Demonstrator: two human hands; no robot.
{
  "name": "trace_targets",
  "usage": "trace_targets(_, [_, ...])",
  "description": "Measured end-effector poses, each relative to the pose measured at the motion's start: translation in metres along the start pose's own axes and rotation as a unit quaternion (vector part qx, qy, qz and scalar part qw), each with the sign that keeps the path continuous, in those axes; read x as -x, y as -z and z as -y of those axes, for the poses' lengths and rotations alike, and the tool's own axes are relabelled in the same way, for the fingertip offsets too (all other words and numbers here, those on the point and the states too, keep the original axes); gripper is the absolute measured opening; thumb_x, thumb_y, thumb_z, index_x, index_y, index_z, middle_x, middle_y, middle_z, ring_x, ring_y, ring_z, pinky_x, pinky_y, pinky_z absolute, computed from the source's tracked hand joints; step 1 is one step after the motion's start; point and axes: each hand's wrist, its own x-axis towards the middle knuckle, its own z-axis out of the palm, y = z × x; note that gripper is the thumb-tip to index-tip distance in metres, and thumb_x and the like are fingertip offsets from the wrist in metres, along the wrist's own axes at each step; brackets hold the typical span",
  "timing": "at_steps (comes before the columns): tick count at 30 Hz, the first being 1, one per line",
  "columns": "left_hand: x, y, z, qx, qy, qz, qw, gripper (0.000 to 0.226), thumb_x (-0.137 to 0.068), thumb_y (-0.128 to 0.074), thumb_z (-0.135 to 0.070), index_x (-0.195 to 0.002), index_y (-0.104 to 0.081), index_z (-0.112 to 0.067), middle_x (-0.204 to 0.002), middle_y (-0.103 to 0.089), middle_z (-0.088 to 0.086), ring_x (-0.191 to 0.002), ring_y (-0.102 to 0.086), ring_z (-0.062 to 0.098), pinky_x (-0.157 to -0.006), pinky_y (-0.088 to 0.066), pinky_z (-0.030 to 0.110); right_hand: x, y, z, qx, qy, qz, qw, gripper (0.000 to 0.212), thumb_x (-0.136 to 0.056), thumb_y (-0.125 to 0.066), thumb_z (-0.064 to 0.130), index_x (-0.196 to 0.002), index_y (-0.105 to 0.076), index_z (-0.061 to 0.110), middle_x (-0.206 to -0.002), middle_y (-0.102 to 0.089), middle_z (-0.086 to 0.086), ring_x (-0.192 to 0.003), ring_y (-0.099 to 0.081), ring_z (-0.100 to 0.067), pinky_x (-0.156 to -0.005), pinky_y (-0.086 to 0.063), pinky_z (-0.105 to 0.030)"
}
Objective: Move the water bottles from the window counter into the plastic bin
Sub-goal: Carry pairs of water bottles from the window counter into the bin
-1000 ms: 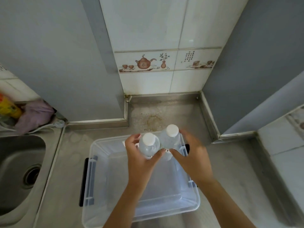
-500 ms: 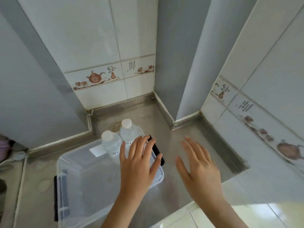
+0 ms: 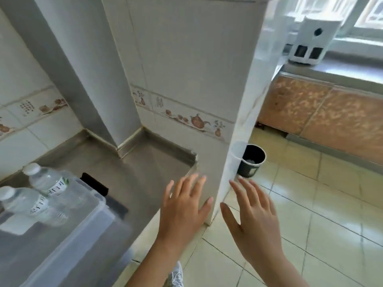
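1. Two bare hands of yours are nearest the camera: your left hand point(image 3: 183, 210) and your right hand point(image 3: 253, 212), both palm down with fingers spread and straight, holding nothing.
2. Your left hand is over the edge of the grey steel table point(image 3: 145, 168); your right hand is over the pale tiled floor point(image 3: 310, 204), past the corner of the white tiled pillar point(image 3: 196, 69).
3. To your left, the clear plastic bin with black handle clips point(image 3: 68, 224) sits on the table.
4. Inside it stand two clear water bottles with white caps: one near bottle point(image 3: 22, 204) and one bottle behind it point(image 3: 46, 180), just beside each other.
5. Farther off, a dark round bucket point(image 3: 251, 160) stands on the floor.
6. Farthest, a white boxy appliance point(image 3: 310, 36) sits on the window counter point(image 3: 342, 69).
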Motion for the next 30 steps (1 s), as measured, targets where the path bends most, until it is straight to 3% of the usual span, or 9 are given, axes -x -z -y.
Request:
trace_targets(6, [0.008,-0.025,-0.122,0.051,-0.107,0.026,0.993,0.048,-0.09,-0.061,-0.046,-0.13,-0.064,-0.019,-0.127,-0.066,0.002,-0.117,-0.063,0.022,-0.099,-0.048,0.048,0.081,0.068,-0.086,0.046,-0.117,-0.055,0.99,0.055,-0.09,-0.042,0.044,-0.132,-0.056,0.012,-0.134,-0.058,-0.01,-0.127,-0.05,-0.034,-0.099,-0.043,-0.054])
trace_targets(15, [-0.012,-0.066,-0.289,0.116,-0.266,0.051,0.955,0.052,-0.092,-0.044,-0.048,-0.13,-0.064,-0.018,-0.126,-0.067,0.001,-0.117,-0.063,0.022,-0.098,-0.049,0.047,0.14,0.142,-0.192,0.099,-0.289,-0.128,0.943,0.054,-0.089,-0.039,0.044,-0.129,-0.059,0.012,-0.133,-0.059,-0.008,-0.126,-0.052,-0.032,-0.101,-0.042,-0.055])
trace_targets(20, [-0.045,-0.1,-0.359,0.139,-0.32,0.049,0.936,0.051,-0.091,-0.047,-0.047,-0.127,-0.067,-0.017,-0.121,-0.069,0.002,-0.112,-0.066,0.023,-0.093,-0.052,0.047,0.137,0.162,-0.255,0.114,-0.349,-0.146,0.919,0.054,-0.089,-0.038,0.045,-0.129,-0.059,0.014,-0.133,-0.059,-0.007,-0.127,-0.051,-0.031,-0.102,-0.04,-0.055])
trace_targets(30, [-0.152,-0.164,-0.508,0.185,-0.395,0.052,0.899,0.047,-0.092,-0.048,-0.044,-0.126,-0.067,-0.017,-0.125,-0.068,0.0,-0.117,-0.065,0.023,-0.099,-0.05,0.05,0.08,0.205,-0.4,0.142,-0.42,-0.169,0.88,0.054,-0.09,-0.037,0.045,-0.129,-0.058,0.015,-0.136,-0.057,-0.007,-0.129,-0.049,-0.031,-0.102,-0.04,-0.056])
